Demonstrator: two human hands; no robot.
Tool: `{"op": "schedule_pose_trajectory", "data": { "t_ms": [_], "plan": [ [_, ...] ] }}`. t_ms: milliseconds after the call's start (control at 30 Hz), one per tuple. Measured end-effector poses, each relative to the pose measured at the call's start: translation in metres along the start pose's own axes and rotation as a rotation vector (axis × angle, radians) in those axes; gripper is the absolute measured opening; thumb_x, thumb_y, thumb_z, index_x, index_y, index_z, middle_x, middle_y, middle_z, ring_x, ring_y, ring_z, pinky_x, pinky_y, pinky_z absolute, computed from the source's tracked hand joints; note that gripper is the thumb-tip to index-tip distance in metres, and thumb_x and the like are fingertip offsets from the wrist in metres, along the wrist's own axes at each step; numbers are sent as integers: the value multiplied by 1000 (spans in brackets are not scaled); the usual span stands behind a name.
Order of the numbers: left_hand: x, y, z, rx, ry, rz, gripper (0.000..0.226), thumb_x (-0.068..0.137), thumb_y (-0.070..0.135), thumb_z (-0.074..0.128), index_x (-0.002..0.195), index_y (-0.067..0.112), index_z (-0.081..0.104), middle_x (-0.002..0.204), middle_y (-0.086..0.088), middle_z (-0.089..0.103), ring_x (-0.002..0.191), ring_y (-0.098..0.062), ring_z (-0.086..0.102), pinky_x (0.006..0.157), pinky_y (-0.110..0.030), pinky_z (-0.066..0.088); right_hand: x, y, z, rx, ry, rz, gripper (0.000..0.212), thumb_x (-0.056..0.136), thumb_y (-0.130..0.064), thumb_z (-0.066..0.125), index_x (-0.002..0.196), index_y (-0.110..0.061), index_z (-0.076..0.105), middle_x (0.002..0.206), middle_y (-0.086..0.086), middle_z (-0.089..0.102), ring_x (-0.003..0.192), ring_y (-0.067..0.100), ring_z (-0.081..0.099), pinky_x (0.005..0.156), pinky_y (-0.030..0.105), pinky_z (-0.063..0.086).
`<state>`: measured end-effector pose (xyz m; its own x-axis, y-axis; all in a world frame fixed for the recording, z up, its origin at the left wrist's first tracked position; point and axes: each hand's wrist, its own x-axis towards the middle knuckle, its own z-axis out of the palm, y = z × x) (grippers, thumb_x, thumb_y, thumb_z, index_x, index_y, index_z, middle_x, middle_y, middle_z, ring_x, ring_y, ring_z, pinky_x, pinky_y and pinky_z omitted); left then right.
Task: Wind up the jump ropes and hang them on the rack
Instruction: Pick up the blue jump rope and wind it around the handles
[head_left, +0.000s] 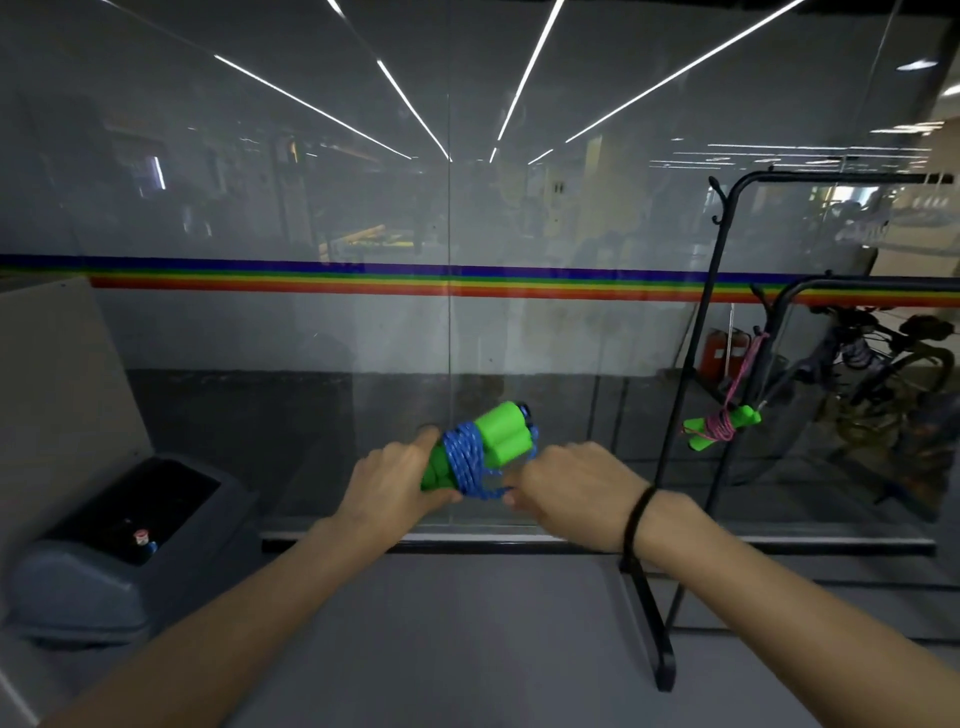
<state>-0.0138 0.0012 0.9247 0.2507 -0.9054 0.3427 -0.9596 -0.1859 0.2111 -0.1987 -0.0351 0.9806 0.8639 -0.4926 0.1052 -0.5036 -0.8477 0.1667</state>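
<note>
Blue rope (467, 462) sat wound round paired green handles (506, 434), held between both hands in front of the glass wall (311, 338). Left hand (389, 483) was closed round the handles' lower ends. Right hand (571, 480) was curled, apparently pinching the rope's loose tail just beside the coil. The rack (693, 364) stood to the right, well apart, with a pink rope bundle (722, 423) hanging from it.

Risks, as judged:
- If the tail was not tucked firmly, the coils would slacken once the right hand let go.
- Too little free loop might be left to catch a hook.
- The wraps could slide off the smooth handles during the carry.
</note>
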Motion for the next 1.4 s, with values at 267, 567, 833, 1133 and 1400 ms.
{"op": "schedule_pose_trajectory", "data": {
  "t_ms": [267,567,833,1133,1400],
  "plan": [
    [-3,18,-18,25,-451,360,52,68,45,74,112,32,52,92,8,63,91,-17,58,71,-29,39,28,33,-24,265,-16,-212,29,81,-47,61,81,-20,72,69,-5,62,59,6,48,55,20,34],
    [-17,10,-10,-1052,-555,314,37,62,0,77,94,14,64,78,12,66,72,-2,58,65,-19,49,29,46,37,1346,43,222,31,90,0,48,61,-12,52,38,-14,56,39,-4,52,44,11,42],
    [-11,24,14,-1475,-411,-171,48,47,30,78,88,9,65,66,4,64,63,-8,61,81,-36,54,39,25,57,788,194,412,29,84,-10,53,56,-12,53,63,17,58,65,24,57,58,32,32],
    [-2,45,3,-1365,-222,-293,23,92,20,47,109,6,54,82,-13,63,54,-13,61,49,-22,48,30,16,47,554,643,358,9,88,-16,53,93,-9,54,81,17,69,80,36,63,68,36,44],
    [0,34,-4,-1718,-515,-387,20,71,32,63,79,16,55,66,-3,54,47,-12,50,48,-22,46,26,17,42,1075,885,236,6,81,-8,65,84,-9,70,75,-6,62,70,0,57,70,14,46]
  ]
}}
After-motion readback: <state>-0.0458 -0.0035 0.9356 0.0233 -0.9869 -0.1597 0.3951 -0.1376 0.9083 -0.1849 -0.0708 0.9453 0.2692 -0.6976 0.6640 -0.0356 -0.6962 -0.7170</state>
